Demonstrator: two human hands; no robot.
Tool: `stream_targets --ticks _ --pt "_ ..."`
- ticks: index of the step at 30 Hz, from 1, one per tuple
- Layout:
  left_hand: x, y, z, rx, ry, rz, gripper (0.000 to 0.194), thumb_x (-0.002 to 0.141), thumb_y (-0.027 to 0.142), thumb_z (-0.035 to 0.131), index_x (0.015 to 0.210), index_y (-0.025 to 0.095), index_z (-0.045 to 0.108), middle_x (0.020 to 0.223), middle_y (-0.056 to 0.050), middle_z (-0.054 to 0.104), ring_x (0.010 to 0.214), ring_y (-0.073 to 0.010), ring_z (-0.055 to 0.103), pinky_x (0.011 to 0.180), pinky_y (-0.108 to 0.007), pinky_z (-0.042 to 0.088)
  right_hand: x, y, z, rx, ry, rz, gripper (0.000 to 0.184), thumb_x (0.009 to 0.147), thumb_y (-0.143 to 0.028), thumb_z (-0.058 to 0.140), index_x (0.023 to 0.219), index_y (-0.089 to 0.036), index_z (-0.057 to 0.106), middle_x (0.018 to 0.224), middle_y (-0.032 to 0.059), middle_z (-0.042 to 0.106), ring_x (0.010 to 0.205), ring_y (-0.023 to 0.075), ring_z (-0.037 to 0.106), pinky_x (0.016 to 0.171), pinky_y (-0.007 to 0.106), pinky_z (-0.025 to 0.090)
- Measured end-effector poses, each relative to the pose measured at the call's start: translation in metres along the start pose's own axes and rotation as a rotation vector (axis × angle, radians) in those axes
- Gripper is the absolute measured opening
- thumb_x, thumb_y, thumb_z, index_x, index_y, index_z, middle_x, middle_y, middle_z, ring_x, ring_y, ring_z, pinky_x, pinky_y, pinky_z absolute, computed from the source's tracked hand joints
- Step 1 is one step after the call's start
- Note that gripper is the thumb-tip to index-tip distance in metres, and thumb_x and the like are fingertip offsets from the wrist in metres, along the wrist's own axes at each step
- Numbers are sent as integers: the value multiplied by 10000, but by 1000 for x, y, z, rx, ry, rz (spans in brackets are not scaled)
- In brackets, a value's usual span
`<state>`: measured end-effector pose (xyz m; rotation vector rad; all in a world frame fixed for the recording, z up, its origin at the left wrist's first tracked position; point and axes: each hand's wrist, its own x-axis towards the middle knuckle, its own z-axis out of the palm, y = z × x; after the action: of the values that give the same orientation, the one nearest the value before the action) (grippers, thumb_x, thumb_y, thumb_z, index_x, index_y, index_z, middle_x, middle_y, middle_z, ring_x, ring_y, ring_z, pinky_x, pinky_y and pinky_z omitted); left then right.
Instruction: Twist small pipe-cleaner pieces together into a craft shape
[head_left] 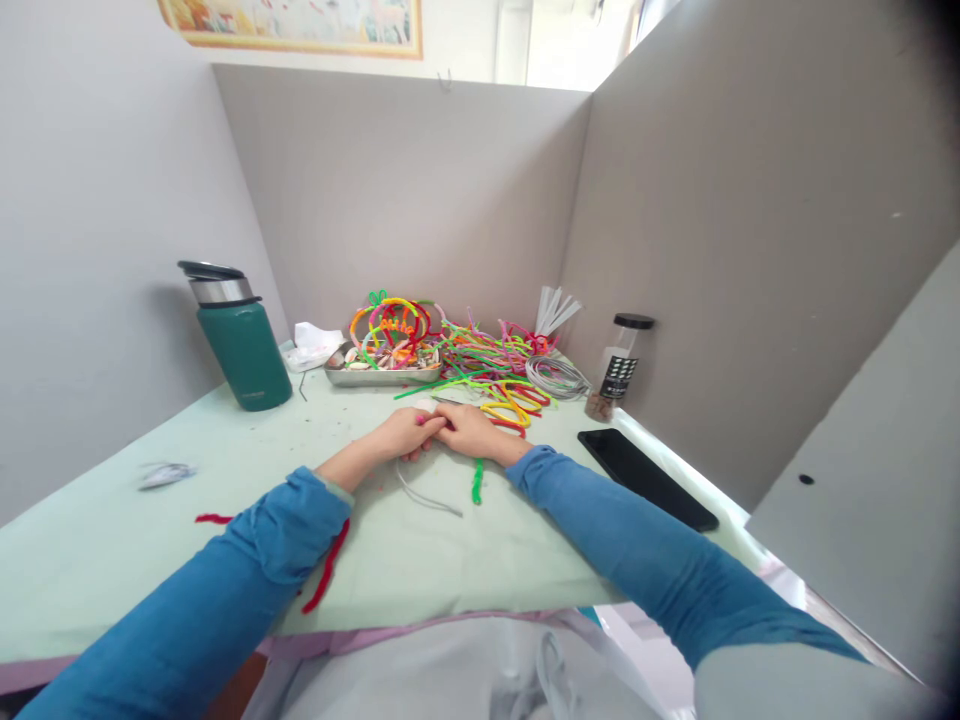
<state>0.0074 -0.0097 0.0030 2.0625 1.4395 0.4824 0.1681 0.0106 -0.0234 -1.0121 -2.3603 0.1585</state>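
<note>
My left hand (403, 434) and my right hand (471, 432) meet at the middle of the pale green table (150, 530), fingers pinched together on a small pink pipe cleaner piece (430, 421). A green pipe cleaner (477, 481) hangs down from under my right hand. Below the hands a thin grey wire (424, 496) curves across the table. Just beyond my hands lies a heap of coloured pipe cleaners (495, 375). Under my left forearm there is a red pipe cleaner (324, 572).
A green flask (241, 345) stands back left. A metal tray (379, 375) holds looped pipe cleaners. A coil of grey wire (556, 376), a clear jar (619, 366) and a black phone (646, 478) sit on the right. Grey partition walls enclose the table.
</note>
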Motion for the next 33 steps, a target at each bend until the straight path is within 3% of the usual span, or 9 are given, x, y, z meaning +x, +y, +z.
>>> stream_targets --ticks 16,33 --pt "1 -2 0 8 -5 10 471 821 580 379 630 170 508 453 20 507 354 -94 457 379 -204 350 0 -1 -1 -1 -8 5 147 837 -256 501 890 -167 605 824 43 649 715 144 545 626 236 344" --pt "2 -3 0 -47 -21 -17 351 847 421 380 633 166 492 478 27 514 342 -81 444 370 -192 325 0 -2 -1 7 0 -4 166 866 -282 500 888 -162 613 794 32 632 671 124 511 609 227 323"
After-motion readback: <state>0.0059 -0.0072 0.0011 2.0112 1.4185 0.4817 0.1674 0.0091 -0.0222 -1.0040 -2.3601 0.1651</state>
